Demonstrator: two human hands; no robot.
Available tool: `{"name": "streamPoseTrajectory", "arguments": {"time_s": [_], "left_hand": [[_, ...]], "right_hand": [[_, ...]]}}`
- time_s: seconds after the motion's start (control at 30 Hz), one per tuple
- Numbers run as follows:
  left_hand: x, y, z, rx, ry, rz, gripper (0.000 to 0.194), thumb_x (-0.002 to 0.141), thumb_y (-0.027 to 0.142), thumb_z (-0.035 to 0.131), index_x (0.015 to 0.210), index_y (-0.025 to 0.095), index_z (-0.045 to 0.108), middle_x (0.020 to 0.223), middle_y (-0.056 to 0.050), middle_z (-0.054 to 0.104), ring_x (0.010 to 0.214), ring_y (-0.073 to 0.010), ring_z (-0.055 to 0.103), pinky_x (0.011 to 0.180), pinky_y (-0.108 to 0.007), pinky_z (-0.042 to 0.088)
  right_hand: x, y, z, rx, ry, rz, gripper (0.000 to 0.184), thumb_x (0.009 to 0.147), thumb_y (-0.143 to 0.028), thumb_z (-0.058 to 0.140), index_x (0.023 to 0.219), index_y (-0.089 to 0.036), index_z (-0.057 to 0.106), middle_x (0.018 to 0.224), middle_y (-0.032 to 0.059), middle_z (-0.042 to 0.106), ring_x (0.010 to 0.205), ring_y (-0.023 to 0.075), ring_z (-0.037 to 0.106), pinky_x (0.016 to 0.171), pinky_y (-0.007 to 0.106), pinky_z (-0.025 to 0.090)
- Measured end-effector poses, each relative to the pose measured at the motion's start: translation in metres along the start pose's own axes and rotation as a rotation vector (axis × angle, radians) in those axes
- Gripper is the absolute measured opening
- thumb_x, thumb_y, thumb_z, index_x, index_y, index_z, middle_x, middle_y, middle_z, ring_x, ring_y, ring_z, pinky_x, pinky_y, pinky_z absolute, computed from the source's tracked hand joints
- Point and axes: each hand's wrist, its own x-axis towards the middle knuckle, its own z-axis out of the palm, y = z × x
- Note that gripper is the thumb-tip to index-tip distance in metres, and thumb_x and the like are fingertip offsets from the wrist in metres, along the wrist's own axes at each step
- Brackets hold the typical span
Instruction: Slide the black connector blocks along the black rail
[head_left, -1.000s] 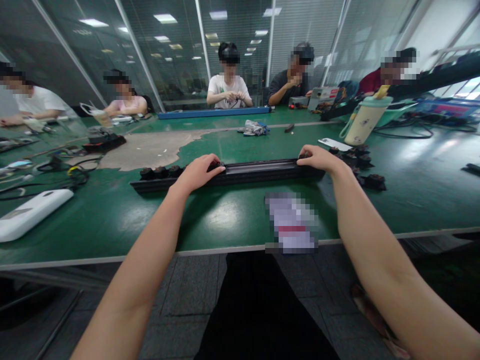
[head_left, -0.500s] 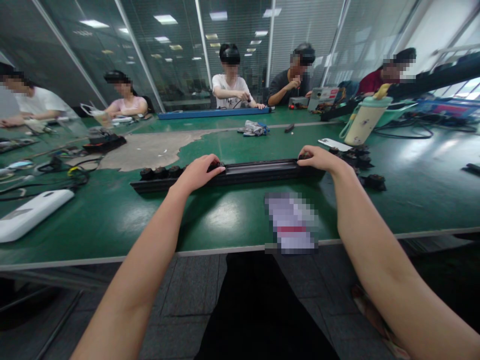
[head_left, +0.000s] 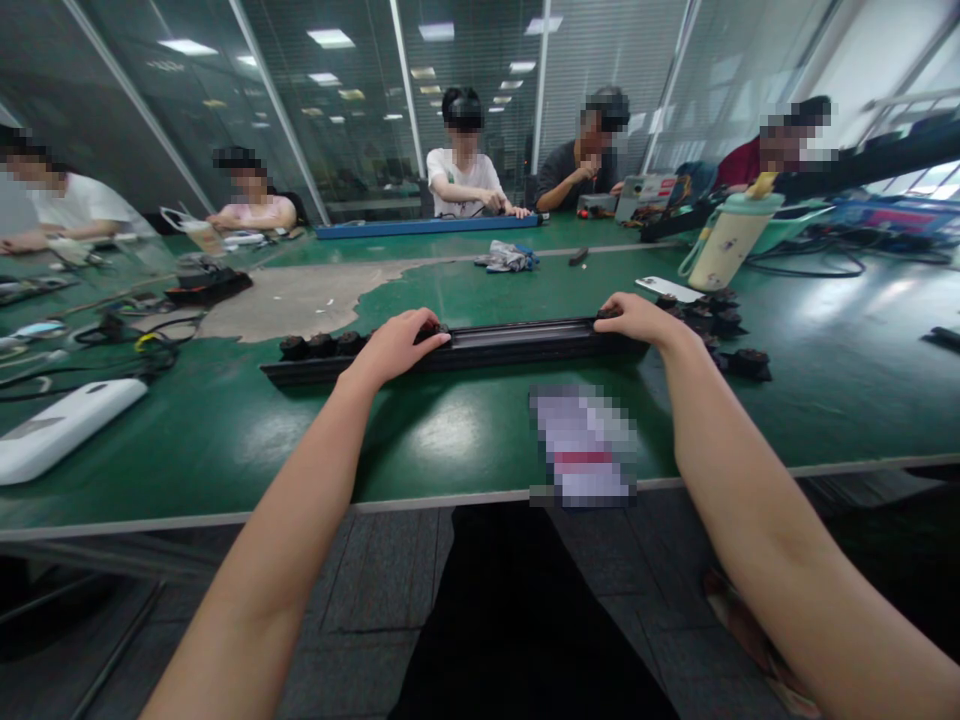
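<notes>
A long black rail (head_left: pixel 517 345) with an open channel lies across the green table in front of me. Several small black knobbed modules (head_left: pixel 321 345) sit in its left part. My left hand (head_left: pixel 401 345) is closed, its fingers curled over a dark module in the channel near the middle, thumb along the near edge. At the rail's right end, my right hand (head_left: pixel 634 316) pinches another small dark module (head_left: pixel 609 313), mostly covered by the fingers. Between the hands the channel shows bare. More loose black modules (head_left: pixel 746 363) lie right of the rail.
A blurred-out phone-like item (head_left: pixel 581 445) lies at the near edge. A white case (head_left: pixel 67 430) and cables (head_left: pixel 150 345) are left. Beyond the rail are gloves (head_left: pixel 506 257), a white phone (head_left: pixel 667 289) and a cream tumbler (head_left: pixel 735 245). Several people sit across the table.
My hands and the rail hold nearly the same position. Across the table, the person in pink at the left has lowered their head slightly.
</notes>
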Motion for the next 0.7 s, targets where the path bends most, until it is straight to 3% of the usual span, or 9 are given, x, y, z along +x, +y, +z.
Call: {"name": "streamPoseTrajectory", "arguments": {"time_s": [0.47, 0.7], "left_hand": [[0.001, -0.002, 0.0013, 0.001, -0.001, 0.003, 0.037, 0.098, 0.055, 0.052, 0.109, 0.022, 0.065, 0.114, -0.01, 0.072, 0.11, -0.0294, 0.065, 0.102, -0.045, 0.051], [0.0012, -0.002, 0.0013, 0.006, 0.0, 0.005, 0.037, 0.098, 0.054, 0.052, 0.109, 0.021, 0.065, 0.114, -0.011, 0.071, 0.11, -0.0301, 0.065, 0.101, -0.045, 0.051]], "right_hand": [[-0.0037, -0.0068, -0.0017, -0.006, -0.003, 0.015, 0.033, 0.069, -0.041, 0.08, 0.093, -0.019, 0.07, 0.101, 0.0101, 0.074, 0.095, 0.0287, 0.067, 0.088, 0.041, 0.054], [-0.002, -0.0041, -0.0023, -0.021, -0.008, -0.043, 0.031, 0.069, -0.041, 0.077, 0.09, -0.022, 0.065, 0.099, 0.008, 0.072, 0.093, 0.0274, 0.065, 0.085, 0.04, 0.052]]}}
